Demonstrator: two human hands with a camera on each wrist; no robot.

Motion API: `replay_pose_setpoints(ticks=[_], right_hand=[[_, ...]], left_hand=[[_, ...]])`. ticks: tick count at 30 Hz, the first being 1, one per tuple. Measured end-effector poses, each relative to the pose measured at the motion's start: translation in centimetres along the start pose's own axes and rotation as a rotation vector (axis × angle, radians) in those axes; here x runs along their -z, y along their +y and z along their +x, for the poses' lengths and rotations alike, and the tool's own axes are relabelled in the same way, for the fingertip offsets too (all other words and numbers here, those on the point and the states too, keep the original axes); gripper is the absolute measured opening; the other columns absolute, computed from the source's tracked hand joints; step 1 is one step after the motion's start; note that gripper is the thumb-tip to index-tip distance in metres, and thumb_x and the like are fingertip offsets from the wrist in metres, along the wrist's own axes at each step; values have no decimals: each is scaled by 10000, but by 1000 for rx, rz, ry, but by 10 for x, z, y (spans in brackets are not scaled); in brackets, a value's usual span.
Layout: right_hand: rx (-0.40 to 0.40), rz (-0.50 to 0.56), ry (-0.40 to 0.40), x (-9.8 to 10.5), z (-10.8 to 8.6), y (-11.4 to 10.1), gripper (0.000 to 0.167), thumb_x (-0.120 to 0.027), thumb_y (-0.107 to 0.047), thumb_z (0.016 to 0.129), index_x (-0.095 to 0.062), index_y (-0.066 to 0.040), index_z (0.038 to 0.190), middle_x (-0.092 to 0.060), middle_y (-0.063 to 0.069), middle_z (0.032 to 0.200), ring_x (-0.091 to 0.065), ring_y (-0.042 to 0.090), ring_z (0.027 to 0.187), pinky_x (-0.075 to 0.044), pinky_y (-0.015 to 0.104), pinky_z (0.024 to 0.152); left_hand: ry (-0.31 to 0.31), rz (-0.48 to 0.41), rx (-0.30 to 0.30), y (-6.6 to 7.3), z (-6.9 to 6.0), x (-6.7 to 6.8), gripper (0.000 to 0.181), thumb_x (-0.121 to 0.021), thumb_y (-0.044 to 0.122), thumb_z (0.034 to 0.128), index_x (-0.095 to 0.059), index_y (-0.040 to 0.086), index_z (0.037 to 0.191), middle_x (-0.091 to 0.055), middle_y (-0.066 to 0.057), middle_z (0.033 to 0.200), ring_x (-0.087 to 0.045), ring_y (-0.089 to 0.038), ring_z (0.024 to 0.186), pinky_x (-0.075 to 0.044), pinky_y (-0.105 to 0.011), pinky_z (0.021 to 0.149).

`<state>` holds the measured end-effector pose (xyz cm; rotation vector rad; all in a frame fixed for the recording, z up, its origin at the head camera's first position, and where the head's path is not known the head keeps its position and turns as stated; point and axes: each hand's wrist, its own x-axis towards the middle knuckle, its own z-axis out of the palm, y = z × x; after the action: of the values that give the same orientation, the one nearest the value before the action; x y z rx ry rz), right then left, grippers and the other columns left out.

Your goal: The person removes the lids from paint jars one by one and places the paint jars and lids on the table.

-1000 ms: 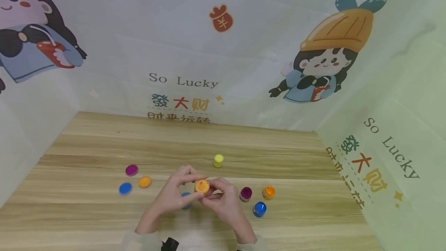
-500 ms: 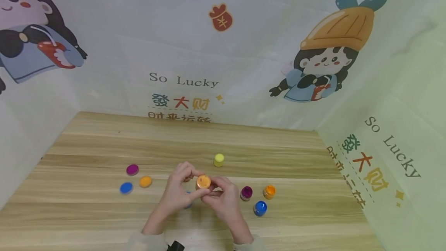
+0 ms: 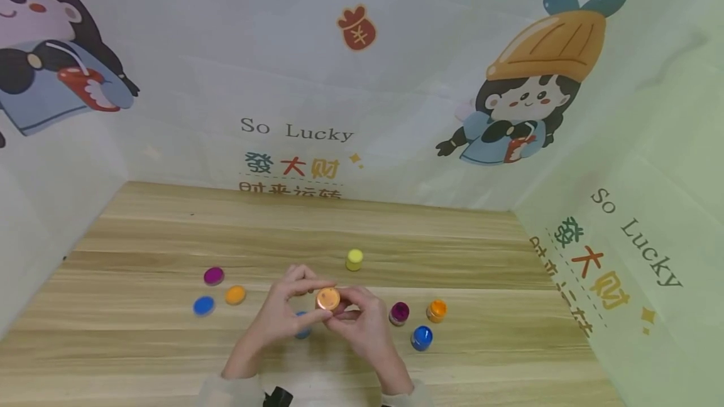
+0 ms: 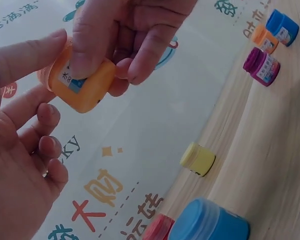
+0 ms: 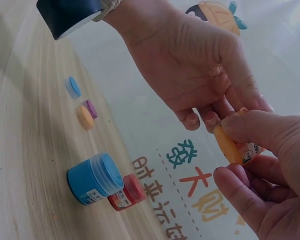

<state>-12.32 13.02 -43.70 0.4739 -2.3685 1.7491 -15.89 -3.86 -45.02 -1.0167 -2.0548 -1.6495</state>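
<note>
An orange jar (image 3: pixel 328 299) is held up off the table between both hands. My left hand (image 3: pixel 281 311) pinches its lid end between thumb and forefinger; in the left wrist view the other fingers curl loosely beside it. My right hand (image 3: pixel 362 325) grips the body of the jar (image 4: pixel 90 90), its thumb over part of the label. Partly hidden behind the left thumb in the head view, a blue jar (image 3: pixel 302 325) stands on the table; the left wrist view shows a red jar (image 4: pixel 158 227) beside it.
A yellow jar (image 3: pixel 354 260) stands behind the hands. On the right are uncovered purple (image 3: pixel 399 313), orange (image 3: pixel 437 311) and blue (image 3: pixel 422 338) jars. Purple (image 3: pixel 213 276), orange (image 3: pixel 235 295) and blue (image 3: pixel 203 306) lids lie on the left. Printed cloth (image 3: pixel 396 168) borders the table.
Both hands and the orange jar rose slightly away from the body, then came back a little toward it and to the left. The grips look the same.
</note>
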Motion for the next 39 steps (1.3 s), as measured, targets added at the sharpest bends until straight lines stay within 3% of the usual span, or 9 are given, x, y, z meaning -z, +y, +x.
replay_pose_setpoints(ticks=[4,7,11,15,19,27,30,34,39], right_hand=[[28,-24,31,-3,-1,1,289,-770,-3,731,-687,21,1007,-628,95,875,-601,144,791,-526,220,661],[30,-45,50,-4,-1,-9,276,-754,64,712,-684,54,979,-624,116,842,-607,173,763,-527,220,652],[15,-44,41,-5,-1,-10,292,-743,100,698,-675,74,980,-611,120,842,-607,189,770,-526,220,661],[14,-20,26,-5,-1,3,296,-760,20,730,-681,29,1016,-614,93,881,-591,122,800,-526,222,672],[28,-8,25,-4,-1,4,280,-760,-7,745,-684,19,1013,-618,97,887,-584,102,797,-529,230,666],[15,-48,65,-5,-2,-1,287,-756,79,700,-687,47,977,-621,96,829,-599,153,767,-526,219,662],[30,-48,57,-3,-2,-13,278,-737,116,694,-672,85,963,-615,129,827,-604,199,755,-530,233,657],[15,-40,25,0,-3,-30,256,-717,119,717,-654,116,966,-607,156,842,-605,228,759,-536,257,655],[-5,-46,15,0,-4,-35,255,-724,101,727,-659,107,973,-606,146,847,-601,203,769,-539,275,659]], left_hand=[[61,25,3,-1,0,-3,384,-860,28,593,-690,51,936,-555,-4,829,-436,-208,779,-384,-275,670],[83,41,23,1,0,-5,409,-880,52,572,-646,97,904,-549,-1,834,-422,-154,772,-375,-267,656],[38,40,39,3,0,-4,460,-865,77,601,-631,96,996,-512,-11,848,-383,-97,803,-349,-257,669],[-25,-10,3,5,0,1,424,-793,35,677,-653,18,1076,-518,-25,870,-416,-152,845,-366,-311,713],[-15,-37,6,7,1,1,346,-773,-12,695,-680,2,1028,-551,-7,874,-448,-201,839,-382,-310,733],[93,143,4,5,1,-8,430,-885,97,571,-622,123,910,-537,41,828,-424,-115,767,-374,-317,659],[76,135,13,5,-1,-8,425,-870,98,600,-640,120,957,-522,42,841,-407,-114,787,-360,-304,669],[16,73,-22,5,-2,-3,397,-814,21,650,-677,46,1022,-523,0,865,-415,-181,817,-352,-298,696],[10,49,-19,3,-2,1,357,-807,-49,625,-677,-4,954,-536,-35,835,-432,-235,784,-371,-266,684]])
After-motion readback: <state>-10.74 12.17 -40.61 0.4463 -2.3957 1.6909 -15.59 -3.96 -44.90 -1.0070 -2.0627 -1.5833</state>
